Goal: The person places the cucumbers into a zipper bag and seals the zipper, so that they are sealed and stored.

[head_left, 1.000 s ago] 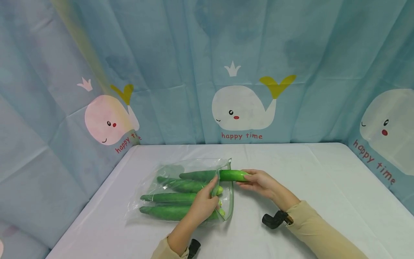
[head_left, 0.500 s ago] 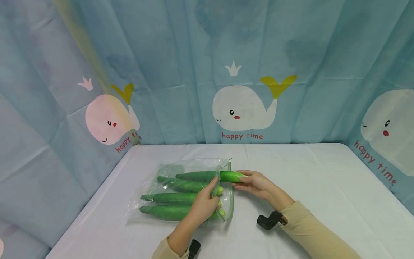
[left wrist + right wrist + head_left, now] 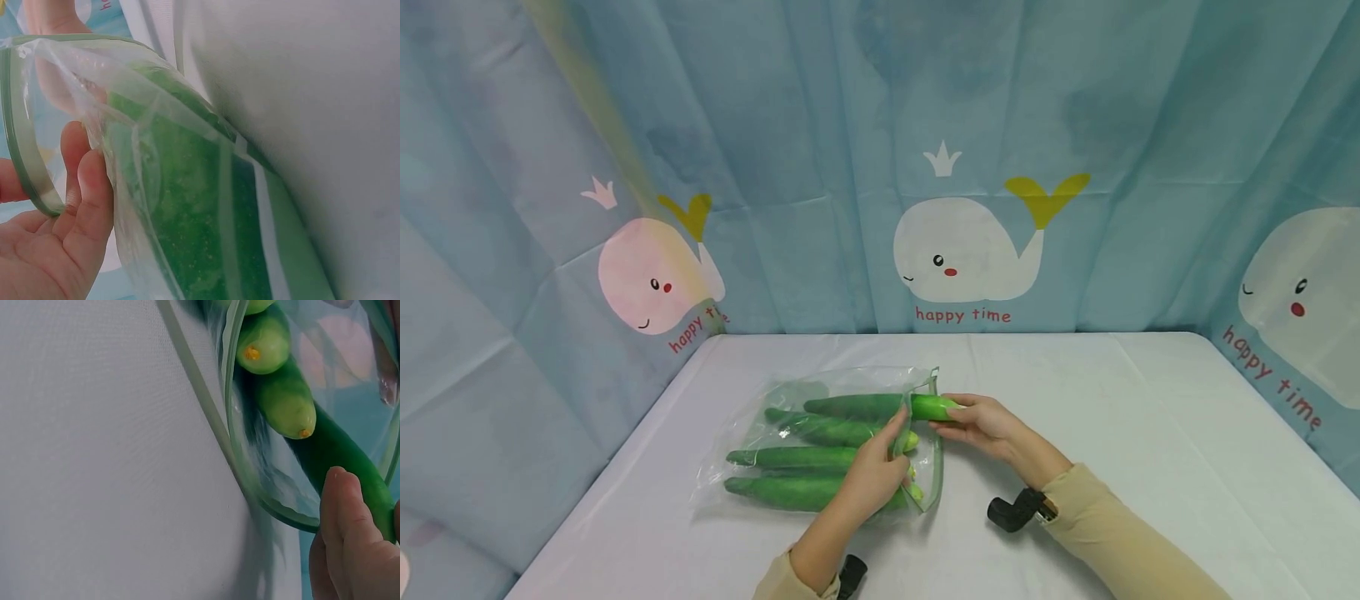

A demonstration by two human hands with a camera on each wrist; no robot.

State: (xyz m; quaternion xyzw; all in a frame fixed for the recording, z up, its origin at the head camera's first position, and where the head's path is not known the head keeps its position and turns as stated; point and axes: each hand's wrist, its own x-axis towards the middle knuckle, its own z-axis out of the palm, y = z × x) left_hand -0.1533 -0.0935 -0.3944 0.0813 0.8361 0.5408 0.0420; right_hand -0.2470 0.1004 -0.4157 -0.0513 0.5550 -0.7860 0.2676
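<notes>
A clear plastic bag (image 3: 752,425) with a green-edged mouth lies on its side, its mouth to the right. My left hand (image 3: 874,473) pinches the near layer at the mouth and keeps it lifted; the left wrist view shows its fingers at the green rim (image 3: 14,125). My right hand (image 3: 988,427) grips the pale end of a cucumber (image 3: 931,407), most of whose length is inside the bag. Three more cucumbers lie inside, roughly parallel: an upper one (image 3: 820,428), a middle one (image 3: 797,457) and a lower one (image 3: 782,493). My left hand partly covers the lower two.
The bag rests on a white-covered table (image 3: 1112,400). Behind it hangs a blue curtain (image 3: 820,150) with whale prints, which also runs along both sides. Black wrist-worn devices, such as the right one (image 3: 1017,510), stick out near the sleeves.
My right hand has moved left and pushed its cucumber farther into the bag, so less of it sticks out. My left hand has stayed in place at the bag's mouth.
</notes>
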